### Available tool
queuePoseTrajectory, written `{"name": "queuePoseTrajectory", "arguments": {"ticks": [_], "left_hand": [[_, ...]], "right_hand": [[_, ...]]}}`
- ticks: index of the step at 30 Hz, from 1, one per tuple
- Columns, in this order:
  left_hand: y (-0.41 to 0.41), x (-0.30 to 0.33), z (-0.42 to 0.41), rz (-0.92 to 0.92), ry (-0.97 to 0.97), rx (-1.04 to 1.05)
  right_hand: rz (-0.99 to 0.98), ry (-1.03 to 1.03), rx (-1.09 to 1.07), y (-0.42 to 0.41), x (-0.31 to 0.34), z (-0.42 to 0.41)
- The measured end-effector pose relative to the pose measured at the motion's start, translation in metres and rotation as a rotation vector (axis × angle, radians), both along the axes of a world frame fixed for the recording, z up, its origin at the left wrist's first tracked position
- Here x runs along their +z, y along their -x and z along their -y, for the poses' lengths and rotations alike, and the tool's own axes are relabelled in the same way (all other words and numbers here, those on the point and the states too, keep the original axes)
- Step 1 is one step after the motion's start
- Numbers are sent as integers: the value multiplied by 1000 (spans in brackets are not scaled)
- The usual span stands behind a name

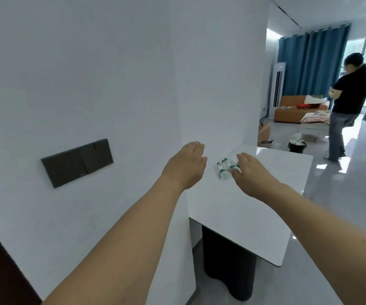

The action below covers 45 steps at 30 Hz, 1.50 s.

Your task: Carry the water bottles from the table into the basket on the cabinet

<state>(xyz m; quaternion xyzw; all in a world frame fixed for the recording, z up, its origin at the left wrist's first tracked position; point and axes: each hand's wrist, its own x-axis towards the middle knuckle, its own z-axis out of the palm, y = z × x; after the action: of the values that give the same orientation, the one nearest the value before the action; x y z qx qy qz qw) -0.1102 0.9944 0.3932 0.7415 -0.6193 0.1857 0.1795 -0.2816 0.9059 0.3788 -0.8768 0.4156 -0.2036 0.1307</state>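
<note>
**Two hands reach out over the bottles**

Both arms stretch forward from the bottom of the view. The left hand (187,165) is flat, with its fingers straight and close together. It holds nothing, so its grip is released. It floats in the air in front of the white wall (89,73), just left of the tabletop (254,205).

The right hand (251,172) is over the tabletop with its fingers pointing down to the water bottles (225,168). Its fingertips (236,171) are right at the bottles and may touch one. The fingers hide this spot, so I cannot tell if the grip is on a bottle or not.

The water bottles stand in a small bunch on the far left part of the white tabletop, near the wall. They are clear with green and white labels. They are small and blurry, so I cannot count them.

The tabletop sits on a dark round leg (228,260). A dark flat panel (77,162) is on the wall to the left.

Far off on the right, another person (347,106) stands on the shiny floor (342,194). Behind them are blue curtains (314,62), an orange sofa (292,108) and a tall white air unit (277,86).
</note>
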Motion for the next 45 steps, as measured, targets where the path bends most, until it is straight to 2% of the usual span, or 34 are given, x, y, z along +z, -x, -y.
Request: {"name": "queuePoseTrajectory", "arguments": {"ticks": [4, 9, 13, 23, 32, 45], "left_hand": [[-5, 4, 22, -37, 4, 51], [-29, -6, 21, -115, -24, 180], [-54, -16, 32, -123, -64, 278], [-72, -32, 110, -117, -58, 348], [-50, -31, 180, -105, -103, 438], [39, -35, 307, -113, -76, 532]], "right_hand": [[22, -11, 24, -7, -4, 36], [60, -26, 254, -52, -12, 48], [49, -33, 355, -87, -14, 63], [-33, -28, 434, -127, -16, 149], [-19, -59, 526, -112, -18, 226], [-49, -60, 579, -13, -20, 383]]}}
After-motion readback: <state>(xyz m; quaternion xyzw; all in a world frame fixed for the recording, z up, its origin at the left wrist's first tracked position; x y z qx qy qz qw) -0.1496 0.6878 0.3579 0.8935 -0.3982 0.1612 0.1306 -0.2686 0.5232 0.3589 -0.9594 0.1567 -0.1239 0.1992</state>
